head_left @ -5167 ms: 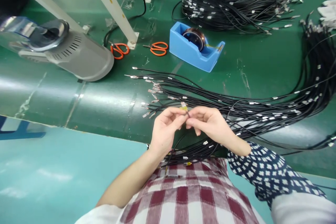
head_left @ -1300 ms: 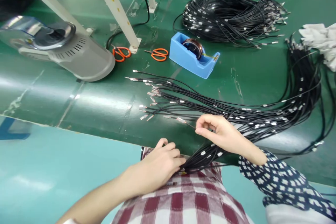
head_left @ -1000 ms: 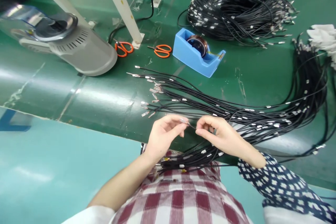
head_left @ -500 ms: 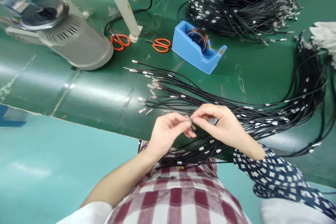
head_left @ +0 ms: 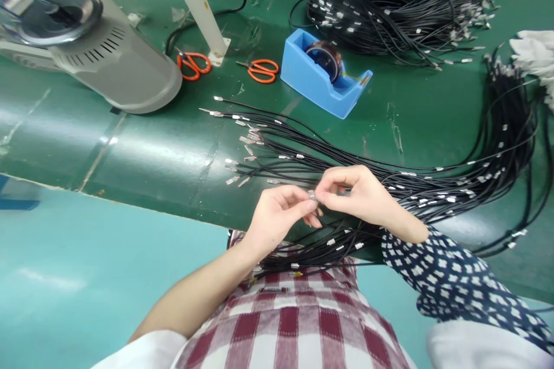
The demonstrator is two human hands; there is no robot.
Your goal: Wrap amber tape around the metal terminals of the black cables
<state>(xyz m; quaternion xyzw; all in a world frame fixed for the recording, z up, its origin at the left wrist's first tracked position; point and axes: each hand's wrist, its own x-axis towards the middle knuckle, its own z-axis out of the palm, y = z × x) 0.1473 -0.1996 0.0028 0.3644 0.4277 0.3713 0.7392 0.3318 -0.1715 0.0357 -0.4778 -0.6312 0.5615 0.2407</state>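
My left hand (head_left: 283, 212) pinches a small silvery cable end (head_left: 312, 195) between thumb and forefinger, its other fingers curled below. Close against it on the right, my right hand (head_left: 352, 191) has thumb and forefinger pressed together at the same small end; whether it grips the end itself or something tiny on it is hidden. Under and behind both hands runs a bundle of thin black cables (head_left: 367, 164) with silver tags and bare tips fanned out to the left. More black cables (head_left: 315, 253) lie along the table edge against my checked apron.
Behind the bundle stands a blue tape dispenser (head_left: 322, 83) with brown tape. Two orange-handled scissors (head_left: 263, 71) (head_left: 193, 66) lie left of it, near a white post (head_left: 197, 6) and a grey machine (head_left: 116, 69). A coiled cable heap (head_left: 398, 6) sits at the back; white gloves (head_left: 534, 57) lie far right.
My right hand has moved slightly left and up, its fingertips closing in on the small end in my left hand. The left hand stays nearly in place; the view has shifted slightly.
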